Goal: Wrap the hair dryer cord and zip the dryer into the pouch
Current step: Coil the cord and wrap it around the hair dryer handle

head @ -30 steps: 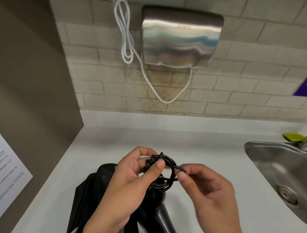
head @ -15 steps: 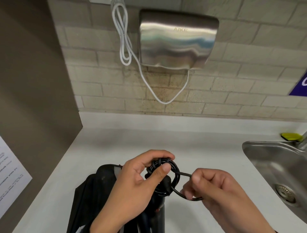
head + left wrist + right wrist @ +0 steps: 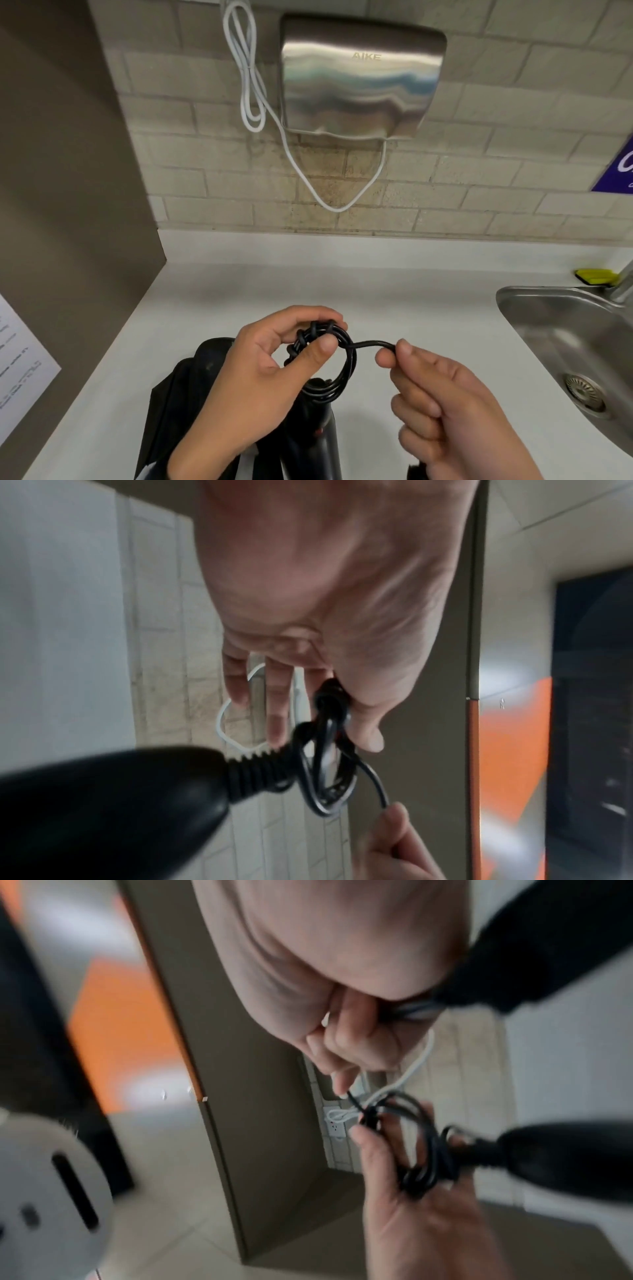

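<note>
The black hair dryer (image 3: 325,442) stands handle-up at the counter's front edge, its body partly hidden by my hands. Its black cord (image 3: 337,363) is wound into a small coil above the handle end. My left hand (image 3: 274,373) pinches the coil's top between thumb and fingers (image 3: 363,723). My right hand (image 3: 442,407) pinches the loose cord end (image 3: 380,344), drawn out to the right of the coil (image 3: 424,1139). The black pouch (image 3: 181,404) lies under my left hand, behind the dryer.
A steel sink (image 3: 575,346) is set into the white counter (image 3: 376,294) at the right, with a yellow sponge (image 3: 596,275) behind it. A metal hand dryer (image 3: 359,75) with a white cable (image 3: 253,78) hangs on the tiled wall. A brown partition (image 3: 68,171) closes off the left.
My right hand has drawn the cord's loose end out of the coil and up to the right. The left hand keeps its pinch on the coil.
</note>
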Demonstrator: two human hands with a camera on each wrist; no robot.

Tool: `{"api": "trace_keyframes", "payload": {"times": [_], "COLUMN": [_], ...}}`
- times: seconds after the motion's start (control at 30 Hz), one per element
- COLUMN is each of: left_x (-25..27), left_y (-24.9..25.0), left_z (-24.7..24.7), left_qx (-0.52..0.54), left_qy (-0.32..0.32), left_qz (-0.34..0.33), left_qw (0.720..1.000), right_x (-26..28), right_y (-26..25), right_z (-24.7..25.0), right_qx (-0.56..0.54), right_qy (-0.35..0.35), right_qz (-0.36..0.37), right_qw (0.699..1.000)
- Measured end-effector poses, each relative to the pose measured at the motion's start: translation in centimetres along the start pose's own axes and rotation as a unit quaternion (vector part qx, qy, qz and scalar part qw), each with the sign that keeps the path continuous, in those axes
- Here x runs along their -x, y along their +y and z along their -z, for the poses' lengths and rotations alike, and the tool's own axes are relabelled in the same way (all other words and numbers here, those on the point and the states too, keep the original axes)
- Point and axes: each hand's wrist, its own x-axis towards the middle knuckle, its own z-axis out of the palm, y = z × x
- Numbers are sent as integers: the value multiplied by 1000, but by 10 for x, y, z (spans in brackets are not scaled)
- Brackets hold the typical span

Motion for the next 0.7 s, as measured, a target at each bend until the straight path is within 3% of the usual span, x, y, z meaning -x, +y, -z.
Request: {"api": "trace_keyframes", "payload": {"times": [0.1,0.27,0.37,0.5,0.7], "left_x": [1,3,3,1,-2], "left_y": [4,7,5,-2,-11], "left_z": [4,0,-3,-5,-6], "left_qx": [-56,-90,-81,-60,43], "left_qy": [-13,14,35,51,80], "left_qz": [-3,-30,-56,-74,-30], "left_qw": [998,995,995,994,995], "right_x": [0,0,-7,-23,-45], "right_y": [1,-5,-4,6,37], "right_z": [2,1,-1,1,10], "right_qx": [152,338,344,307,313], "right_qy": [16,41,35,89,114], "right_qz": [94,246,287,330,400], "right_qw": [984,907,893,888,854]}}
